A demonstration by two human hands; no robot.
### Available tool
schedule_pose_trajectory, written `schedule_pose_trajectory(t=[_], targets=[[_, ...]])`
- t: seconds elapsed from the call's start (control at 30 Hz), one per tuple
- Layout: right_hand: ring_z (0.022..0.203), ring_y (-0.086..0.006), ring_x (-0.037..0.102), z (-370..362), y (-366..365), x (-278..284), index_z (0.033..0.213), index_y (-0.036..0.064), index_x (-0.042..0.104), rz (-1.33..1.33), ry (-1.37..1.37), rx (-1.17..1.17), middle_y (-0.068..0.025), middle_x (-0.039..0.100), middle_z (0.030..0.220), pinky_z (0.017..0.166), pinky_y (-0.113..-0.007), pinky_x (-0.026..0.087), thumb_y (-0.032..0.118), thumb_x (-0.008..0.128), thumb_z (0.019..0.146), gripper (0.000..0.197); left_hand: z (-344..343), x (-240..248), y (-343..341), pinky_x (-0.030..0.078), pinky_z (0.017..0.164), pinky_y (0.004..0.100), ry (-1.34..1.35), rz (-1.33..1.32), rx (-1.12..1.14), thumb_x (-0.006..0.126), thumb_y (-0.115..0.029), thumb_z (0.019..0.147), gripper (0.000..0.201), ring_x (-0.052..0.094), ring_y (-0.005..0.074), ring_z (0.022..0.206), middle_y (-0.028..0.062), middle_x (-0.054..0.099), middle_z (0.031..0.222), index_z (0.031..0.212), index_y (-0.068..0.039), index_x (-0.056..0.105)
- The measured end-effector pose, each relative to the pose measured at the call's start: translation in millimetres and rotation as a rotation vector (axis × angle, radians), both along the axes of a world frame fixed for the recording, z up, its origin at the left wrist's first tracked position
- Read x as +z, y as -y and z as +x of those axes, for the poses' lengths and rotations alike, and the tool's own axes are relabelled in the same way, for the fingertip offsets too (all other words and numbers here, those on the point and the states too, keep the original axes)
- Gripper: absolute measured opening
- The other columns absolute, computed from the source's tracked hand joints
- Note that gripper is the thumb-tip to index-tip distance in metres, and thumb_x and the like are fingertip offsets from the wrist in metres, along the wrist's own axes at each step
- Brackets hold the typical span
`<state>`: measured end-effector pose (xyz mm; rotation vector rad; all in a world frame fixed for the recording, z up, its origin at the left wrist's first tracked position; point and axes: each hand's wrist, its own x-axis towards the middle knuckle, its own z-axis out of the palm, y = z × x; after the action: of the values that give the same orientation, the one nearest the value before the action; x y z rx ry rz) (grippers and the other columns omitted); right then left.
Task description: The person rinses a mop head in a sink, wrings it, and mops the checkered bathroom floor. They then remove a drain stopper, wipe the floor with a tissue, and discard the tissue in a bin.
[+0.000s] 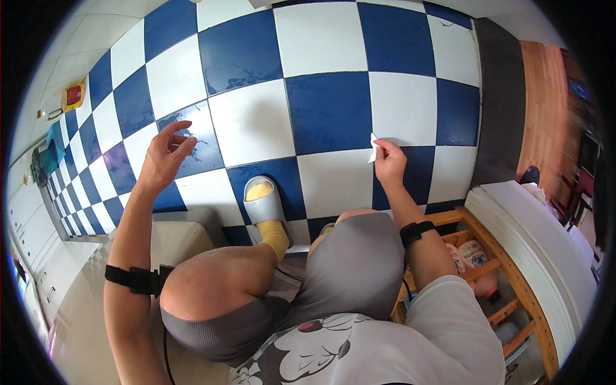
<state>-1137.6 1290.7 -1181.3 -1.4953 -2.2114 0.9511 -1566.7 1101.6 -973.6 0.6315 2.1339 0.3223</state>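
My right hand [389, 162] pinches a small white piece of thin material [373, 151], which looks like tissue or paper, between thumb and fingertips. It is held over the floor near where a white and a blue tile meet. Out to the left, my left hand [168, 154] hovers above the tiles with its fingers bent and apart, nothing between them. Beneath both hands lies the blue-and-white checkered tile floor [327, 42]. Wet-looking smears [200, 138] mark the tiles by my left hand.
A grey slipper [264, 204] with a yellow sock is on my foot. At the right stands a wooden rack [473, 239] with bottles [473, 253] inside. A beige rounded surface [183, 237] is on my left. Far left sits a red-and-yellow package [74, 97]. Beyond a dark threshold [499, 96] runs wooden flooring [541, 102].
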Motion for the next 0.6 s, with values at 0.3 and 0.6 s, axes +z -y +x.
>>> schedule_pose_trajectory(t=[0.3,0.6], targets=[[0.074,-0.0250,0.065,-21,6,22,0.103,0.0045,0.068,-0.198,-0.013,0.303,-0.0118,0.062,0.090,0.066,-0.035,0.052,-0.006,0.062,0.079,0.027,1,-6,7,0.053,0.087,0.0349,0.018,0.002,0.018,0.061,-0.029,0.095,0.043,0.066,0.0218,0.092,0.0156,0.068,0.102,0.130,-0.004,0.057],[0.089,-0.0303,0.063,-33,-2,29,0.097,0.0041,0.065,0.001,0.225,0.756,-0.0111,0.059,0.093,0.075,-0.040,0.055,0.004,0.061,0.082,0.015,3,-5,11,0.053,0.088,0.0367,-0.004,0.000,-0.031,0.064,-0.028,0.094,0.045,0.067,0.0240,0.094,0.0178,0.068,0.105,0.131,-0.004,0.056]])
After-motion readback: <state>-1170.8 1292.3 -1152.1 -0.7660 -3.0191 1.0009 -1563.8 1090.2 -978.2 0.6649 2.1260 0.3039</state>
